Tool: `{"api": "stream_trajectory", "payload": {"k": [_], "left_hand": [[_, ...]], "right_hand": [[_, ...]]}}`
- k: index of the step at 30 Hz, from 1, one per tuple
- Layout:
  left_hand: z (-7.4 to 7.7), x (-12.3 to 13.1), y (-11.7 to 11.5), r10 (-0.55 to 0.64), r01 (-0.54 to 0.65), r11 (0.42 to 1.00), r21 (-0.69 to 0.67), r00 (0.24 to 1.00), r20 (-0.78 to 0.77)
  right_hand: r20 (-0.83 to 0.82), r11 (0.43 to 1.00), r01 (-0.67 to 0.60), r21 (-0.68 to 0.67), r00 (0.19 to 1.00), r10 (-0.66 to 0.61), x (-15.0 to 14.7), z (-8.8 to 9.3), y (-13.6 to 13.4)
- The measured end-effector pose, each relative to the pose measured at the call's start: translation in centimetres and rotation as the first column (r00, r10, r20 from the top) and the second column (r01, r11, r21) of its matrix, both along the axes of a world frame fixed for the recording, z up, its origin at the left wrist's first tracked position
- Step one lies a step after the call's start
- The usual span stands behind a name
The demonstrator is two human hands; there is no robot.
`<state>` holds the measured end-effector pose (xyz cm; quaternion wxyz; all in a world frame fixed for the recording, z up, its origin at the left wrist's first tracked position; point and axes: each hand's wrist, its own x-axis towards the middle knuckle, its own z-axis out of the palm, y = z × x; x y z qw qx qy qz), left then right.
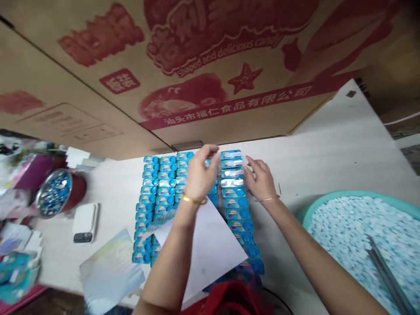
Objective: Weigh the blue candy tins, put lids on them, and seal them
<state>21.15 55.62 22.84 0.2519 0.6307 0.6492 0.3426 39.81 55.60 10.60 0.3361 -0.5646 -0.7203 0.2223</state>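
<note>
Forearms over blue tins, lying crosswise

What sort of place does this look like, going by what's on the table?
Probably a small candy-packing workspace. A cardboard carton is printed "Shaped and delicious candy", rows of blue tins are lined up, and a teal basin is heaped with small pale pieces.
</note>
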Motion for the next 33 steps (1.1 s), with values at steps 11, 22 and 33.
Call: {"api": "stream_trajectory", "payload": {"k": [11,22,33], "left_hand": [[-5.5,-10.4,-18.3,-0.106,-0.244,0.844,-0.478,0.798,-0.594],[-5.5,-9.3,-16.6,-0.167,0.15,0.986,-0.078,0.8,-0.576],[-5.6,-6.3,-20.2,-0.154,0.206,0.972,0.109,0.919,-0.362]], "right_hand": [[-0.009,0.904,-0.426,0.024,0.904,0.426,-8.0,6.9,-9.7],[0.053,0.806,-0.498,-0.32,0.84,0.54,-11.2,3.9,-9.8],[0.01,0.821,-0.424,-0.381,0.886,0.463,-9.9,1.8,-7.3]]}}
